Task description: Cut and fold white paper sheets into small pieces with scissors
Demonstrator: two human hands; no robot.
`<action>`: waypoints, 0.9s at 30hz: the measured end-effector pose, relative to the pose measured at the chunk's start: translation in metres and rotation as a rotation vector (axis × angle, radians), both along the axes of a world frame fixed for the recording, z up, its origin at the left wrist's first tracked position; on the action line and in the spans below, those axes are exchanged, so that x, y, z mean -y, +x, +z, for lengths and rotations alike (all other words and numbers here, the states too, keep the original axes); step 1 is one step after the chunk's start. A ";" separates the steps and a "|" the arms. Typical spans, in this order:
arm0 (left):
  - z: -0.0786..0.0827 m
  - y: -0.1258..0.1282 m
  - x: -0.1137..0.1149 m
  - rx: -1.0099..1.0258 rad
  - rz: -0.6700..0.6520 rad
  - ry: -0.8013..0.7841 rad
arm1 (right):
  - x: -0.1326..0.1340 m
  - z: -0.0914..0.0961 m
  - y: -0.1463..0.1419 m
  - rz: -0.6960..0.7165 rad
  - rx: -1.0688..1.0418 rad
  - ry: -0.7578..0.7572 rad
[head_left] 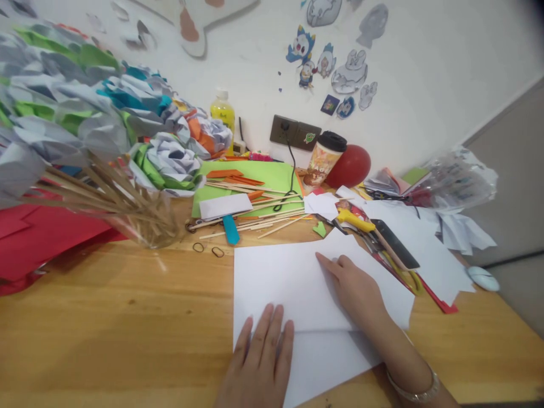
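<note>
White paper sheets [280, 277] lie on the wooden table in front of me, with a crease or edge running across their lower part. My left hand [266, 351] rests flat on the lower left of the paper, fingers stretched out and slightly apart. On the upper right of the paper is my right hand [357, 289], its index finger extended and touching the surface. Its other fingers are curled under and partly hidden; I see nothing held in it. A bracelet [414, 391] circles the right wrist.
Wooden sticks [276, 212] and green paper [255, 173] lie behind the sheets. Yellow-handled scissors [356, 220] and a phone [395, 243] are at right. A clear vase [159, 224] of paper flowers [170, 158] stands left. A cup [325, 158] and red balloon [351, 166] sit near the wall.
</note>
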State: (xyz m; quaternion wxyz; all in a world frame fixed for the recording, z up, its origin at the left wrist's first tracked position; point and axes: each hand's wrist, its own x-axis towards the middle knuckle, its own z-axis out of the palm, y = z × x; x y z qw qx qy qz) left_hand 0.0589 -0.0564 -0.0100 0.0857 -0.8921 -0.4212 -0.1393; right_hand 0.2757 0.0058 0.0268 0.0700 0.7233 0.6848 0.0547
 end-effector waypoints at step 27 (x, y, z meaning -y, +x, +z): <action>0.002 -0.015 -0.013 -0.054 -0.218 0.105 | 0.000 -0.010 -0.075 0.315 -0.233 0.313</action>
